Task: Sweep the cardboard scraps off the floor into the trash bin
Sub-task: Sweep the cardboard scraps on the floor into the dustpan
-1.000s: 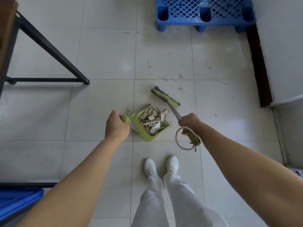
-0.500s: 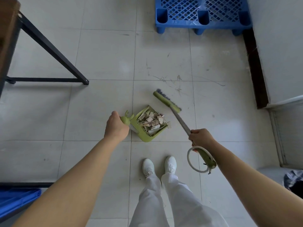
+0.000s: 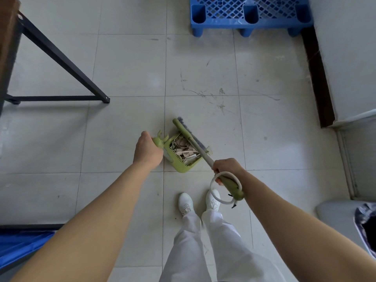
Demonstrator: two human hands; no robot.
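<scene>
Broom (image 3: 186, 132) drawn back over dustpan (image 3: 180, 166) on scuffed tiled floor (image 3: 132, 68). Cardboard scraps (image 3: 183, 148) lie between left hand (image 3: 147, 151), gripping dustpan, and right hand (image 3: 226, 166), gripping broom.

The trash bin (image 3: 333, 210) was cut off by the right edge; the blue pallet (image 3: 251, 21) by the far edge; the left hand (image 3: 147, 152) hid part of the dustpan (image 3: 179, 166) handle.

- No text, label, brand, number or sign could be read anywhere in the view;
- A small pale mark near the top of the black table frame (image 3: 63, 57) was noted; it was too small to tell whether it carried any writing.
</scene>
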